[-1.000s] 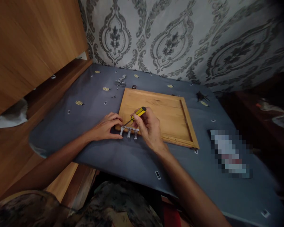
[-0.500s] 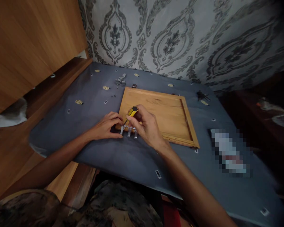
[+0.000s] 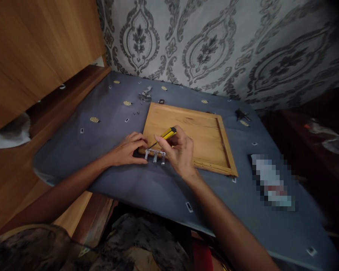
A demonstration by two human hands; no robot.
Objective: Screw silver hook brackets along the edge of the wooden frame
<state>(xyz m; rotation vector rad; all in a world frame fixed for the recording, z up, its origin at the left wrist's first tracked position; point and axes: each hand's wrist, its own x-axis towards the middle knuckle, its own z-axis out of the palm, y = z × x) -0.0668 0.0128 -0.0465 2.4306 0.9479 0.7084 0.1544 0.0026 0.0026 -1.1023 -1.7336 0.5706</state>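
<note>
My right hand (image 3: pixel 180 152) grips a yellow and black screwdriver (image 3: pixel 167 134) by its handle. The screwdriver slants down to the left, its tip at a small silver metal strip with hanging hook-like pieces (image 3: pixel 155 155). That strip lies along the near left edge of a framed wooden panel (image 3: pixel 183 124). My left hand (image 3: pixel 130 149) curls at the panel's left corner, thumb below and fingers above, pinching the strip's left end. The exact contact of the tip is too small to make out.
The panel rests on a dark blue patterned tablecloth (image 3: pixel 124 184). Beyond it lie a pile of metal parts (image 3: pixel 145 94) and a few small screws (image 3: pixel 136 113). A black object (image 3: pixel 241 114) sits far right, a blurred packet-like item (image 3: pixel 272 182) nearer. A wooden cabinet (image 3: pixel 45 49) stands left.
The screwdriver has tilted over, its handle end moving right and lower, and my right hand has shifted slightly right with it. My left hand stays at the corner.
</note>
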